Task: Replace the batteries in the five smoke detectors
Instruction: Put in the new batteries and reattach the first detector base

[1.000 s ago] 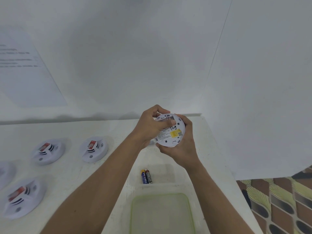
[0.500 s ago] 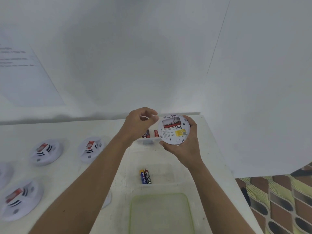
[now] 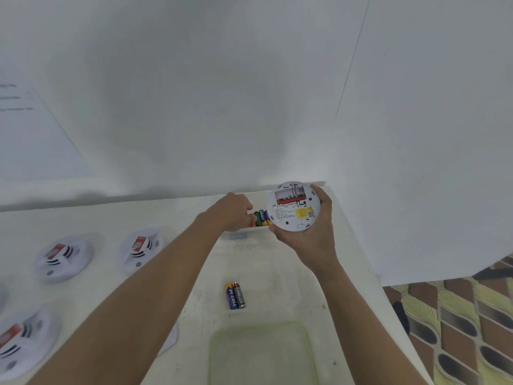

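Now left hand (image 3: pixel 234 211) moved to far batteries (image 3: pixel 261 217), grasp unclear, right hand (image 3: pixel 311 234) gripping opened detector (image 3: pixel 293 207)

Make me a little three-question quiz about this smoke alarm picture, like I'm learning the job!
1. True or false: the right hand holds a smoke detector with its back side showing.
2. How many loose batteries lie side by side in the middle container?
3. Where is the left hand reaching? A) into the far box of colourful batteries B) to a detector on the table C) into the green-rimmed tub

Key: 1 true; 2 two; 3 A
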A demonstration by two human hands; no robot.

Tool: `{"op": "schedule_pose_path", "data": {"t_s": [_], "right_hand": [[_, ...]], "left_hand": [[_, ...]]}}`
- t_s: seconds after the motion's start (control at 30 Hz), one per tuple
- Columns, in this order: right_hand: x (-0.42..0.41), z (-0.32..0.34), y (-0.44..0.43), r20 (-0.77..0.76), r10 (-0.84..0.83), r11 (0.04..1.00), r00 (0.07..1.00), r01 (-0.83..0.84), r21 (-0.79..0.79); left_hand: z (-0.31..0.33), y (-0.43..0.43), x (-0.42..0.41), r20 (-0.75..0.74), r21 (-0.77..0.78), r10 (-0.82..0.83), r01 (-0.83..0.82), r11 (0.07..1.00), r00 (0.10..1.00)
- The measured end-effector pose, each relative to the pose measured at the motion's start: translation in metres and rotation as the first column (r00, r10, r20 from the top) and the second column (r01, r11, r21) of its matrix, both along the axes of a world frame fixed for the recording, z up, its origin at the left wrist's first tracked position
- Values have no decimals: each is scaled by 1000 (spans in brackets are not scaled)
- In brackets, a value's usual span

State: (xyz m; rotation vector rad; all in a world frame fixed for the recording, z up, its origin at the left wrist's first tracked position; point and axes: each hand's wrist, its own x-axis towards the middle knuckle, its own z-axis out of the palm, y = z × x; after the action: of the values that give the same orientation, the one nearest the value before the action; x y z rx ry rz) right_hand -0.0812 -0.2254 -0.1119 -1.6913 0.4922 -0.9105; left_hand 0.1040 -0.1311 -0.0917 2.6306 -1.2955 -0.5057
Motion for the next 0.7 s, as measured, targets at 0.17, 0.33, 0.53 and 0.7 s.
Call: {"op": "schedule_pose_path", "data": {"t_s": [0.17,0.33,0.53,0.7], "right_hand": [[5,1,-3,-4,-3,1000,1000,3,-7],[7,-1,-7,-19,-13,1000,1000,13,-5],[10,2,-4,-10,-25,1000,1000,25,15],[5,0,2,4,3,1000,1000,-3,23]], "left_hand": [[-3,-15,2,2,130,-49,48,990,999],[-2,-16,6,-53,61,14,-10,998,999],[4,-6,5,-187,-108,37,-58,992,982],[15,10,-7,-292,-393,71,-188,900,954]]}}
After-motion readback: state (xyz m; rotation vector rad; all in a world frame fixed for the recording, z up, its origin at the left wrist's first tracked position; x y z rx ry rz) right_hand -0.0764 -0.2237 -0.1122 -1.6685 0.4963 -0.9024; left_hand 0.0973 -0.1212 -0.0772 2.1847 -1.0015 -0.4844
